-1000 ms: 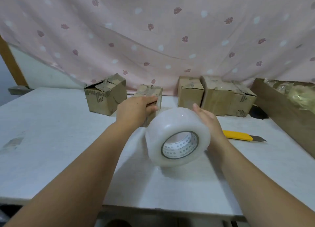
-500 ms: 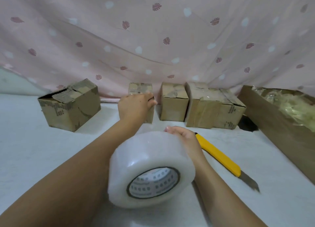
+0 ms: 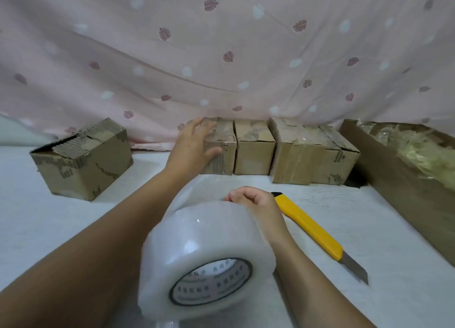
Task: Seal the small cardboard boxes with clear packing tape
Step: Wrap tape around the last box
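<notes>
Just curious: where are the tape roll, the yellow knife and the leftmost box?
tape roll [image 3: 202, 231]: head view, outer side.
yellow knife [image 3: 307, 225]: head view, handle.
leftmost box [image 3: 64, 172]: head view, side wall.

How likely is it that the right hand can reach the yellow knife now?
Probably yes. The knife lies on the table just beside the right hand, nothing between them. But that hand holds the tape roll and must let go first.
</notes>
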{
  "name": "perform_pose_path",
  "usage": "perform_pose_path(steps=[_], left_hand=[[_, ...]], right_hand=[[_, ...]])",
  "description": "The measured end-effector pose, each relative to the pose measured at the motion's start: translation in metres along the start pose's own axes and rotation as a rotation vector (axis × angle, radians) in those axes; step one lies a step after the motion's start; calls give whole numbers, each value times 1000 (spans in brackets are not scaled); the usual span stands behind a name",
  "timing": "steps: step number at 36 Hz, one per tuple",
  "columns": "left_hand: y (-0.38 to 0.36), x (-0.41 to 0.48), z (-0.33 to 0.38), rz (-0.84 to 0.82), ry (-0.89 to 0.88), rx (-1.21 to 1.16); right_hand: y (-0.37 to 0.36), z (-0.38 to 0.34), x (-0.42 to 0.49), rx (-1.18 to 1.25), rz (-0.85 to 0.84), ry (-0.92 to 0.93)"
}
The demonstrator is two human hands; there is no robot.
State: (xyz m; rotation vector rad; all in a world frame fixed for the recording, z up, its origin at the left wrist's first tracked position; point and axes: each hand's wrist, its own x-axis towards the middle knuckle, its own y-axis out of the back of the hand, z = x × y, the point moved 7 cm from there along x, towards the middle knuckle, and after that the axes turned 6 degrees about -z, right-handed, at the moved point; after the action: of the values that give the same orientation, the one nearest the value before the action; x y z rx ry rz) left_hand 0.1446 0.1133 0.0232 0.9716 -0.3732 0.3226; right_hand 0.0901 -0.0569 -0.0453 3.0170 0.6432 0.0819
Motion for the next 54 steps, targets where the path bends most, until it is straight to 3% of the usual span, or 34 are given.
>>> perform_pose_path(steps=[3, 9, 12, 17, 20, 24, 34, 42, 49, 54], left_hand=[[14, -19, -2, 57, -17, 27], [69, -62, -9, 317, -63, 473], [103, -81, -33, 426, 83, 593], [143, -112, -89, 539, 384, 518], [146, -126, -118, 510, 476, 380], [130, -131, -130, 388, 373, 342], [127, -138, -127, 417, 403, 197], [118, -165, -96, 416, 356, 146], [114, -198, -65, 402, 361, 122], [110, -212, -50, 387, 372, 142]], right_hand=[[0, -2, -1, 11, 0, -3], [0, -3, -4, -1, 0, -3], [-1, -2, -5, -1, -6, -7], [-3, 0, -5, 21, -33, -6], [-3, 0, -5, 15, -29, 4], [0, -1, -4, -7, -18, 29], [1, 1, -1, 5, -42, 50], [7, 2, -2, -24, 7, 58], [10, -6, -23, 133, 96, 45], [7, -16, -50, -4, 43, -24]])
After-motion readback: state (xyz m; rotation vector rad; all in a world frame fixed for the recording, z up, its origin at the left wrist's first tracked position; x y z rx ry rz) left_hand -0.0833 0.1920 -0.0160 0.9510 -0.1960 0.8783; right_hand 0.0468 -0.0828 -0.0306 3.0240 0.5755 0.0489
